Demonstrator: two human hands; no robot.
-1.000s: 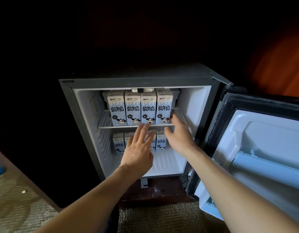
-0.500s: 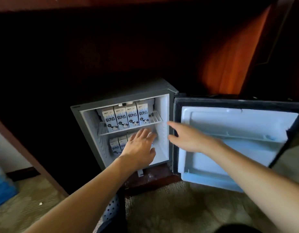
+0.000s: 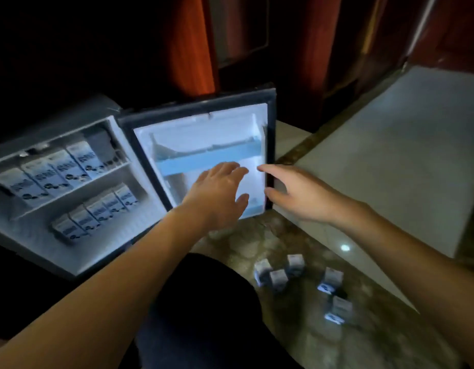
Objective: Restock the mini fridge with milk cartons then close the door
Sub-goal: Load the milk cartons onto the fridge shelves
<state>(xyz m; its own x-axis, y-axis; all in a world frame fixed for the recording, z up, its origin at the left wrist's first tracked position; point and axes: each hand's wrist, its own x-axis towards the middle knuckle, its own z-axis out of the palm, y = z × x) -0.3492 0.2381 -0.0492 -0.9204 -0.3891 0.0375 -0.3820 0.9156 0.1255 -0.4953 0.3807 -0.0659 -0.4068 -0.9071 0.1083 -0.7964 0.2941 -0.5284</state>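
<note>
Beside the open door: left hand (image 3: 219, 193) and right hand (image 3: 297, 195) are hovering, fingers loosely spread, each holding nothing.
Door: dark-framed fridge door (image 3: 203, 129), with a smooth white plastic liner and pale blue rail (image 3: 203, 162), is standing wide open.
Stock: blue-and-white rectangular milk cartons (image 3: 60, 171) are sitting in two rows inside the grey mini fridge (image 3: 78, 115); five loose cartons (image 3: 295, 263) are waiting on the mottled stone floor (image 3: 257, 235).
Advice: probably fetching those first, gripping flat sides, standing each upright, then closing.

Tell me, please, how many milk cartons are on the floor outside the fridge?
5. Three cluster together: left carton, middle carton, back carton. To their right: the right carton and, nearer the camera, the nearest carton. The right arm may hide others.
</note>
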